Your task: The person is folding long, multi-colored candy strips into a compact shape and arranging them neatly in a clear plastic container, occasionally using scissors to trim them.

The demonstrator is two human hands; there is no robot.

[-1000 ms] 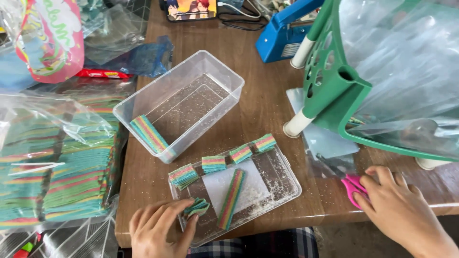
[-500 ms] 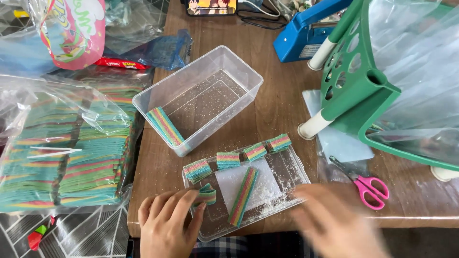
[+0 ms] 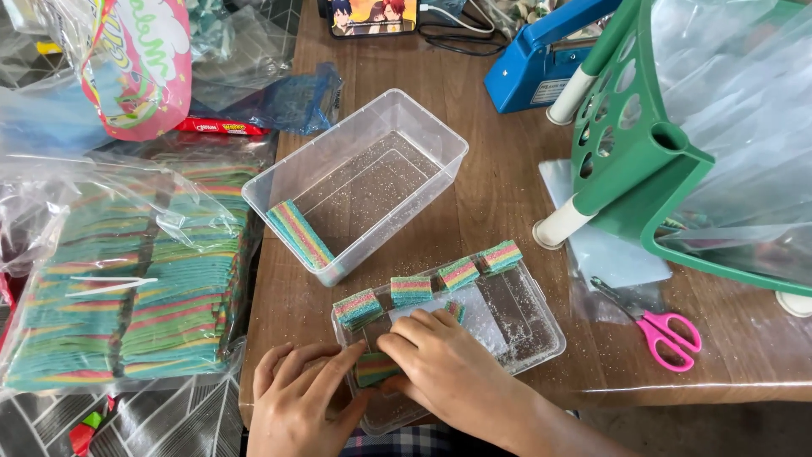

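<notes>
**Folding a rainbow strip on the lid**

Both hands work over the clear lid (image 3: 541,334) at the near edge of the table (image 3: 499,203). The left hand (image 3: 300,406) lies flat, fingers spread, its fingertips touching a small block of rainbow candy (image 3: 374,370) on the lid. The right hand (image 3: 448,372) comes in from the right and curls over the same block, fingers pressing its far side; a bit of strip shows past the knuckles. Neither hand lifts anything: both press and pinch the candy between them.

To do this well, I judge the hands should keep the layers squared, edges flush, and press evenly so the block matches the four finished blocks (image 3: 410,290) lined along the lid's far rim. Sugar dusts the lid, so a firm pinch matters.

Far of the lid stands a clear tub (image 3: 440,140) with one strip (image 3: 300,233) leaning inside. Pink scissors (image 3: 668,334) lie right; bagged strips (image 3: 127,288) sit left.
</notes>
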